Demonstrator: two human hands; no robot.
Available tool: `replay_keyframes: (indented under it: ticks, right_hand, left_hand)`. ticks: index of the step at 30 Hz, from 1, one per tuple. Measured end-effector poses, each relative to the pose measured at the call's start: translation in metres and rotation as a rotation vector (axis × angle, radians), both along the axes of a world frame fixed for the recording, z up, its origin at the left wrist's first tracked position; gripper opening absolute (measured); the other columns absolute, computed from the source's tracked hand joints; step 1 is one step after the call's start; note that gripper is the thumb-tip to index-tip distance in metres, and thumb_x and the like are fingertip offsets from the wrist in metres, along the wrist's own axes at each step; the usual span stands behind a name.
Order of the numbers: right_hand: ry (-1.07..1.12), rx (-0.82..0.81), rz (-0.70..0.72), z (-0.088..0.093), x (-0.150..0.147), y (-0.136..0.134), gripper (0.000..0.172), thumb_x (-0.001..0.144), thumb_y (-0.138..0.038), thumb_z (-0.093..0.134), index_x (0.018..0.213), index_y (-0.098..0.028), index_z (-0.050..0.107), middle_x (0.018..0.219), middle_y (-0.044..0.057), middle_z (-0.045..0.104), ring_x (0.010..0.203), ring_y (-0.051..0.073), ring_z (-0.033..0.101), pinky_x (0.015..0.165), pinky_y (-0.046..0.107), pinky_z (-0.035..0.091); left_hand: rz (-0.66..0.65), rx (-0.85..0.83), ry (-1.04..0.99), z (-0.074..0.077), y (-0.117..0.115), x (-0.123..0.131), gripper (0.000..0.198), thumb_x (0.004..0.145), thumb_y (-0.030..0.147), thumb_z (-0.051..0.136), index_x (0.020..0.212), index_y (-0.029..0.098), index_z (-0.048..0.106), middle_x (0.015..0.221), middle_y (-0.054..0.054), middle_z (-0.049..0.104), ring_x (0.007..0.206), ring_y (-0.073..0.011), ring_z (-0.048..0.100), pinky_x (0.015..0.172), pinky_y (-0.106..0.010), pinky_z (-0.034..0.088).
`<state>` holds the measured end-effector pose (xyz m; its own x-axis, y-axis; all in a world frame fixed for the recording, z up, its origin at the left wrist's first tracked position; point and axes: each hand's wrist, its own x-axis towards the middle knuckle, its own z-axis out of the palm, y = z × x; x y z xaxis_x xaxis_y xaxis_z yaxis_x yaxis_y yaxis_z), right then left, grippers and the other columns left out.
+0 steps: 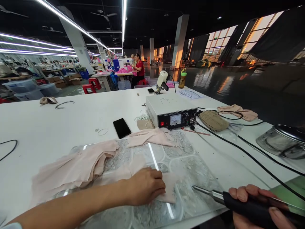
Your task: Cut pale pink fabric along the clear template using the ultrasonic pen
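My left hand [147, 186] is closed, its fingers curled down on a thin pale pink fabric piece [169, 187] that lies flat on a clear glass-like plate [200, 171]. The fingertips are partly hidden, so how they pinch the fabric does not show. At lower right, my right hand [254, 203] is wrapped around the black handle of an ultrasonic cutter [238, 202]. Its pointed metal tip hangs to the right of the fabric, apart from it. A stack of pink fabric pieces [78, 165] lies left of my left hand, and another small pile [150, 138] sits at the plate's far edge.
A control box [176, 111] with a dial stands behind the plate; black cables [238, 143] run across the right side. A phone [122, 128], a folded brown cloth [213, 121] and a lidded pot [283, 140] rest on the white table [95, 111]. A person [139, 68] sits farther back.
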<state>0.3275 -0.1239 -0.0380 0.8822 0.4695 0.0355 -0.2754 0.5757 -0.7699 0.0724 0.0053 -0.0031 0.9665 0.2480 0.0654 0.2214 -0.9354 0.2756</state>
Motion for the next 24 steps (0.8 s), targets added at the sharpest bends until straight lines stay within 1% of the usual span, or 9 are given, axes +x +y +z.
replay_keyframes:
  ticks: [2,5,7,8,12,17,20,24]
  right_hand:
    - [-0.006,-0.019,-0.055,0.011,-0.009,0.006,0.023,0.051,-0.033,0.062,0.069,-0.02,0.054,0.064,-0.002,0.05,0.05,0.013,0.049,0.044,0.033,0.046]
    - [-0.044,-0.027,-0.073,0.019,-0.014,0.012,0.021,0.051,-0.032,0.057,0.068,-0.02,0.054,0.062,-0.003,0.049,0.048,0.013,0.048,0.044,0.032,0.045]
    - [-0.066,-0.024,-0.073,0.02,-0.014,0.014,0.02,0.052,-0.03,0.056,0.069,-0.02,0.054,0.063,-0.003,0.048,0.049,0.013,0.048,0.045,0.032,0.046]
    - [-0.067,-0.025,-0.076,0.02,-0.014,0.016,0.02,0.052,-0.029,0.056,0.07,-0.02,0.054,0.063,-0.003,0.049,0.05,0.012,0.048,0.046,0.032,0.046]
    - [-0.037,-0.01,-0.074,0.018,-0.014,0.023,0.022,0.052,-0.025,0.057,0.072,-0.021,0.052,0.066,-0.003,0.051,0.052,0.013,0.048,0.046,0.031,0.047]
    - [-0.067,-0.003,-0.069,0.011,-0.011,0.029,0.02,0.053,-0.026,0.052,0.073,-0.022,0.053,0.067,-0.002,0.05,0.054,0.014,0.05,0.048,0.032,0.048]
    - [-0.049,-0.021,-0.021,0.004,-0.007,0.028,0.021,0.055,-0.027,0.055,0.076,-0.022,0.055,0.071,-0.002,0.05,0.057,0.013,0.05,0.053,0.032,0.051]
    - [-0.086,-0.02,0.033,-0.004,-0.002,0.027,0.019,0.062,-0.03,0.058,0.079,-0.023,0.055,0.075,-0.002,0.049,0.06,0.014,0.049,0.056,0.035,0.05]
  left_hand:
    - [-0.052,0.043,-0.057,-0.004,0.001,0.004,0.018,0.1,0.021,0.05,0.101,0.014,0.067,0.096,-0.007,0.068,0.082,-0.0176,0.065,0.079,-0.028,0.049]
    - [-0.184,0.15,-0.148,-0.012,0.005,0.014,0.027,0.104,0.022,0.042,0.12,0.012,0.061,0.122,-0.01,0.066,0.106,-0.021,0.062,0.092,-0.031,0.046]
    - [-0.207,0.206,-0.157,-0.019,0.008,0.021,0.03,0.105,0.023,0.039,0.125,0.01,0.058,0.133,-0.01,0.061,0.121,-0.0229,0.056,0.101,-0.033,0.042]
    - [-0.204,0.227,-0.152,-0.022,0.01,0.023,0.031,0.105,0.023,0.039,0.125,0.01,0.058,0.135,-0.01,0.06,0.124,-0.0236,0.054,0.104,-0.034,0.04]
    - [-0.179,0.263,-0.132,-0.031,0.011,0.023,0.032,0.105,0.023,0.039,0.127,0.009,0.058,0.137,-0.009,0.058,0.126,-0.0247,0.054,0.107,-0.037,0.038]
    - [-0.08,0.269,-0.147,-0.039,0.003,0.017,0.039,0.106,0.028,0.039,0.137,0.008,0.051,0.145,-0.009,0.051,0.131,-0.0274,0.049,0.11,-0.04,0.035]
    - [-0.069,0.26,-0.157,-0.041,0.0,0.016,0.039,0.105,0.028,0.04,0.137,0.008,0.051,0.144,-0.01,0.052,0.132,-0.0282,0.049,0.109,-0.04,0.037]
    - [-0.073,0.248,-0.167,-0.04,0.001,0.016,0.04,0.103,0.028,0.045,0.136,0.007,0.051,0.142,-0.014,0.053,0.131,-0.0281,0.05,0.108,-0.041,0.038]
